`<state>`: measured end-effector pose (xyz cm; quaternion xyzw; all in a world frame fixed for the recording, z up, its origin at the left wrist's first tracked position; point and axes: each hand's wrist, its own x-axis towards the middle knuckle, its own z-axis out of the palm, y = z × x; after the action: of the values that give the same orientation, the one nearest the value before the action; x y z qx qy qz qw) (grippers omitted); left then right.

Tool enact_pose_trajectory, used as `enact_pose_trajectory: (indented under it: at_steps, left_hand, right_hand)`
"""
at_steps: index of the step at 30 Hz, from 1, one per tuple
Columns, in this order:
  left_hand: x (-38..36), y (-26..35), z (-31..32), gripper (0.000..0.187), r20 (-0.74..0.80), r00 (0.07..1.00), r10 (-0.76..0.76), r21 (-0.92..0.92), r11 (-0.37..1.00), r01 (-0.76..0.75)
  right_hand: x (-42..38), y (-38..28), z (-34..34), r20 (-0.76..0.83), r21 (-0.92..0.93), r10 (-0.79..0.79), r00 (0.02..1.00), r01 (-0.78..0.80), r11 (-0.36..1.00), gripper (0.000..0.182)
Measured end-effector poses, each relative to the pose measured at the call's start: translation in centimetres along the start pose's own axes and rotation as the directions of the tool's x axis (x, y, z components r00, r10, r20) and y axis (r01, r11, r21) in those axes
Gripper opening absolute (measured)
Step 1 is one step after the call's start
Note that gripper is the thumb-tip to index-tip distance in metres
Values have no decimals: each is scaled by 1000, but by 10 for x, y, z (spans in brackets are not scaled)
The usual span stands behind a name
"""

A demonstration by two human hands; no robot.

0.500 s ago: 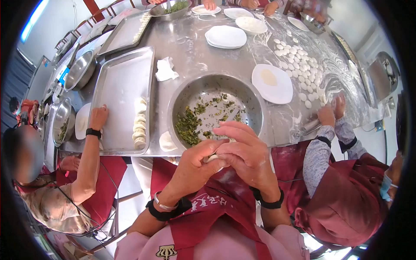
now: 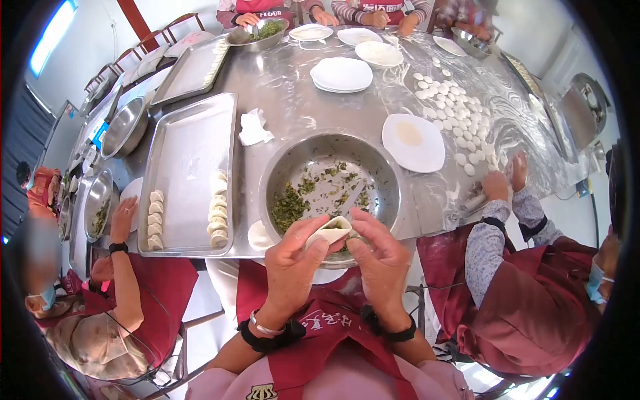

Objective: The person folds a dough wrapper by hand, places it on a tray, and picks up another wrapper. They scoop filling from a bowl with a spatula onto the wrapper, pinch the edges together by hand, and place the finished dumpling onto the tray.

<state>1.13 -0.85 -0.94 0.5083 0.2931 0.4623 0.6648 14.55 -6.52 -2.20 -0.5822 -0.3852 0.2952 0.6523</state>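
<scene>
while left fingers (image 2: 302,231) pinch filled wrapper (image 2: 325,235), right fingers (image 2: 375,227) parted beside, bowl (image 2: 384,179) holds chopped greens (image 2: 289,205), tray (image 2: 190,153) two dumpling rows (image 2: 218,212).

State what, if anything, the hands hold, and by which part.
Open dumpling, by its left side in the left hand; whether the right hand touches it is unclear.

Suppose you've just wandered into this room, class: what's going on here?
The person's left hand holds a partly folded dough wrapper with green filling showing inside; the right hand is at its other end. Beyond is a steel bowl with chopped greens. On the left, a metal tray bears two rows of folded dumplings.
</scene>
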Motion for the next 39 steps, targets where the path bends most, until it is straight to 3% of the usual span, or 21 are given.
enact_pose_trajectory:
  at_steps: [8, 11, 17, 20, 23, 26, 29, 32, 35, 39]
  left_hand:
    - [-3, -13, -5, 33, -29, 997, 77, 100, 992, -74]
    - [-4, -11, -3, 34, -32, 999, 43, -5, 999, -44]
    - [-7, -6, 0, 34, 14, 998, 53, 61, 997, -54]
    - [-8, -8, 2, 34, 24, 999, 48, -10, 999, -48]
    - [-10, -10, -1, 34, 30, 999, 30, -24, 999, -29]
    - [-11, -1, 1, 34, 44, 999, -14, -91, 996, 18]
    - [-12, 0, 0, 34, 65, 998, -16, -7, 1000, 16]
    - [-14, -8, -2, 33, 57, 998, -9, -52, 999, 12]
    - [-16, -4, -1, 34, 15, 995, -95, -77, 992, 96]
    - [-17, -2, 0, 34, 16, 997, -80, -4, 997, 80]
  right_hand:
    - [-1, -5, 13, -22, 58, -16, 1000, 18, 998, 21]
    - [-2, -7, 18, -58, 54, -55, 997, 58, 997, 17]
    - [0, -12, 11, -16, -9, -59, 998, 58, 998, 14]
    - [2, -5, 7, 7, -7, -167, 986, 167, 986, 12]
    - [6, -3, -1, 102, -119, -270, 957, 281, 952, 17]
    - [5, -14, -1, 82, -130, -169, 982, 178, 975, 25]
    - [3, -12, 2, 106, 107, -17, 994, 6, 994, 32]
    - [2, -6, 2, 127, 78, -100, 987, 90, 993, 29]
    - [1, -3, 3, 102, -28, -230, 968, 234, 972, 21]
    - [2, -10, 6, 91, -121, -326, 941, 335, 934, 15]
